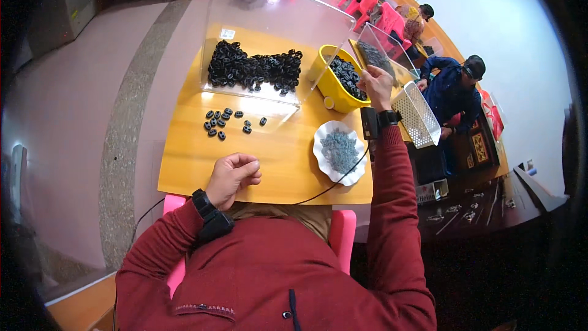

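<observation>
Over the near edge of the table, my left hand (234, 178) is curled, its thumb pressed to the fingers; whatever it may hold is hidden. My right hand (376, 87) is at the right rim of a yellow tub (346, 103), fingers pinched together on something too small to make out. Inside the tub lie many small black oval pieces (348, 76). Several similar loose black pieces (212, 132) are scattered on the table ahead of my left hand. A white wavy-edged bowl (321, 158) holds a heap of small grey-blue bits (340, 151), nearer me than the tub.
A large clear plastic box (275, 18) with a pile of black pieces (254, 68) stands at the table's far side. A white perforated basket (418, 116) is right of my right wrist. A dark cable (324, 191) crosses the near edge. A person in dark clothes (450, 92) sits farther right.
</observation>
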{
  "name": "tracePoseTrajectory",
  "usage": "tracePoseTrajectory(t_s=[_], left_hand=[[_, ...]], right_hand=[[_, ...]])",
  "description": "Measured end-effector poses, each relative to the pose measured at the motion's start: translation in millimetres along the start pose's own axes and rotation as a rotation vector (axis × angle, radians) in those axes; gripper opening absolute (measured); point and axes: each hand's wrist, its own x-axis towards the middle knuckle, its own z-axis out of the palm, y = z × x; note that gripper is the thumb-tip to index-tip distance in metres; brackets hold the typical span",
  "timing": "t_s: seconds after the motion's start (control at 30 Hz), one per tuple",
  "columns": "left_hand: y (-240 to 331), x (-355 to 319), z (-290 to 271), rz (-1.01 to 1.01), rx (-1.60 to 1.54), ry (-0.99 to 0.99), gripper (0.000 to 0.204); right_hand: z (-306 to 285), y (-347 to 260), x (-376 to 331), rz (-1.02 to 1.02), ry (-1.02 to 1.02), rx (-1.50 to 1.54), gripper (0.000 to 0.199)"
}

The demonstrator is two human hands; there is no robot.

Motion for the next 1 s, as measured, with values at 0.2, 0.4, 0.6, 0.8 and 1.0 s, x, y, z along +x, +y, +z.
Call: tracePoseTrajectory(t_s=[0.2, 0.4, 0.6, 0.8, 1.0], left_hand=[[2.3, 1.1, -5.5, -0.014, -0.026, 0.031, 0.012], [-3.7, 4.2, -7.1, -0.001, -0.039, -0.024, 0.012], [-1.4, -0.1, -7.9, -0.011, -0.032, -0.017, 0.011], [1.4, -2.9, -8.4, -0.022, -0.053, -0.021, 0.01], [-0.6, -3.4, -8.9, -0.012, -0.037, -0.008, 0.012]], right_hand=[[33.0, -14.7, -47.5, 0.052, -0.272, 0.123, 0.02], [87.2, -12.7, -109.8, 0.064, -0.623, 0.089, 0.019], [135.0, -8.8, -143.8, -0.144, -0.777, -0.095, 0.027], [150.1, -25.6, -154.6, -0.33, -0.727, -0.308, 0.026], [161.1, -40.8, -159.9, -0.495, -0.835, -0.431, 0.026]])
